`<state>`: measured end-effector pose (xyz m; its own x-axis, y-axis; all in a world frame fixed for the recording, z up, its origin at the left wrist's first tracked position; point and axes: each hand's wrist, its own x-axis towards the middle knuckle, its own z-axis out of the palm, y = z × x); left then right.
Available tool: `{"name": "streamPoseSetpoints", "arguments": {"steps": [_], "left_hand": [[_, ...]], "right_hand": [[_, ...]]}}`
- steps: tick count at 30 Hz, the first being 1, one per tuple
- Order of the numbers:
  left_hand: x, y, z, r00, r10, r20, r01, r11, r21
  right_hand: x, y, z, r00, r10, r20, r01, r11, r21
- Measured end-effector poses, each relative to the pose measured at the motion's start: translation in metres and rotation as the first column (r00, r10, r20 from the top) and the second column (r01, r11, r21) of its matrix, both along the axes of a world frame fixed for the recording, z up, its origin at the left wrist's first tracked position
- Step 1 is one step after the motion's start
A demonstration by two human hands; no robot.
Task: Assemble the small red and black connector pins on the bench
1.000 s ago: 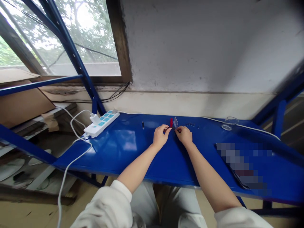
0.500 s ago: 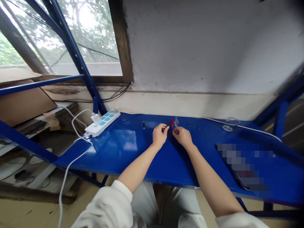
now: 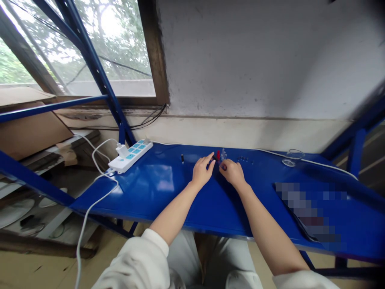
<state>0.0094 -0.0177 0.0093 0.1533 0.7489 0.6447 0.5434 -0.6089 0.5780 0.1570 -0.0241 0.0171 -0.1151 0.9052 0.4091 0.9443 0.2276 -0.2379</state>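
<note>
My left hand (image 3: 203,169) is over the middle of the blue table (image 3: 180,196), thumb and fingers closed around a small dark piece (image 3: 214,157). Just to its right, my right hand (image 3: 232,171) pinches something small and dark, too tiny to make out. Behind the hands stand red pieces (image 3: 218,154) and clear plastic pieces (image 3: 223,153). A small black cylinder (image 3: 182,158) stands upright to the left. Several tiny parts (image 3: 245,159) lie in a row right of the clear pieces.
A white power strip (image 3: 130,156) with a plug and cable lies at the table's left end. Clear round glass or plastic items (image 3: 289,161) sit at the back right. A dark flat item (image 3: 296,218), partly pixelated, lies front right. Blue frame posts (image 3: 100,76) rise at the sides.
The fingers of my left hand have stretched forward slightly at the dark piece. My right hand has stayed nearly in place, close beside it.
</note>
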Motion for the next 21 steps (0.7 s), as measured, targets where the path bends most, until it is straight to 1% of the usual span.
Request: {"name": "streamPoseSetpoints", "arguments": {"steps": [4, 6, 8, 10, 13, 15, 21], "left_hand": [[-0.001, -0.004, 0.001, 0.985, -0.085, -0.151, 0.082, 0.996, -0.022], [0.000, -0.004, 0.000, 0.975, -0.113, -0.193, 0.109, 0.994, -0.030], [0.001, -0.003, -0.002, 0.971, -0.127, -0.202, 0.123, 0.992, -0.034], [0.002, -0.001, -0.005, 0.980, -0.121, -0.160, 0.118, 0.993, -0.027], [0.003, 0.002, -0.007, 0.995, -0.080, -0.054, 0.079, 0.997, -0.015], [0.003, 0.005, -0.008, 0.998, -0.057, -0.006, 0.057, 0.998, -0.036], [0.005, 0.007, -0.010, 0.997, -0.074, 0.037, 0.078, 0.989, -0.128]], "right_hand": [[0.000, 0.000, 0.000, 1.000, -0.003, -0.016, 0.003, 0.999, 0.039], [0.000, 0.000, 0.002, 0.999, -0.013, -0.038, 0.015, 0.999, 0.043], [-0.001, -0.001, 0.003, 0.998, -0.019, -0.055, 0.021, 0.999, 0.042], [-0.001, -0.001, 0.003, 0.998, -0.013, -0.069, 0.016, 0.999, 0.041], [-0.002, 0.000, 0.002, 0.997, 0.008, -0.076, -0.005, 0.999, 0.039], [-0.002, 0.000, 0.001, 0.998, 0.023, -0.065, -0.021, 0.999, 0.036], [-0.002, 0.000, 0.000, 0.999, 0.049, 0.011, -0.049, 0.998, 0.035]]}}
